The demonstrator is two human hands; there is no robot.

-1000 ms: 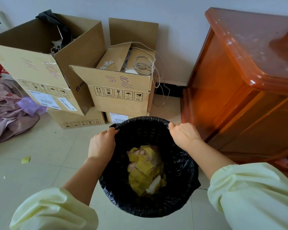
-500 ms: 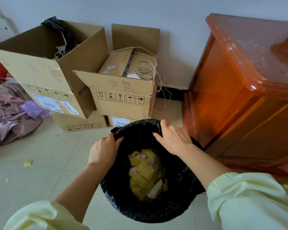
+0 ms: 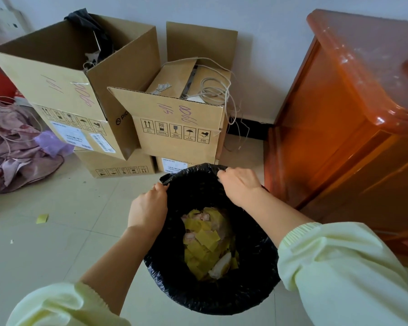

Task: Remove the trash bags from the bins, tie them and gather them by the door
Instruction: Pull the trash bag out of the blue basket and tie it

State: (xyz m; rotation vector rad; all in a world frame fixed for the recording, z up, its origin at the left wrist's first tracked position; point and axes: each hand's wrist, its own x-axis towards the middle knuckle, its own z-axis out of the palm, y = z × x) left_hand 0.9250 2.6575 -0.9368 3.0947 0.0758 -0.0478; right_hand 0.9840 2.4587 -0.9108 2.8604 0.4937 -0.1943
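A black trash bag [image 3: 245, 285] lines a round bin on the tiled floor at bottom centre; the bin itself is hidden under the bag. Yellow paper scraps [image 3: 205, 241] and some pale pieces lie inside. My left hand [image 3: 149, 209] pinches the bag's rim on the left side. My right hand [image 3: 242, 184] grips the rim at the far right edge, lifting a fold of plastic. Both arms wear pale yellow sleeves.
Open cardboard boxes [image 3: 174, 123] stacked against the wall stand just behind the bin, one with white cord [image 3: 214, 90] spilling out. An orange wooden cabinet [image 3: 349, 118] stands close on the right. Crumpled pink cloth [image 3: 14, 147] lies at left. A yellow scrap [image 3: 42, 218] lies on the floor.
My right hand moved from the bag's opening back to the far rim and closed on it. My left hand shifted slightly up along the left rim. The view tilted a little.
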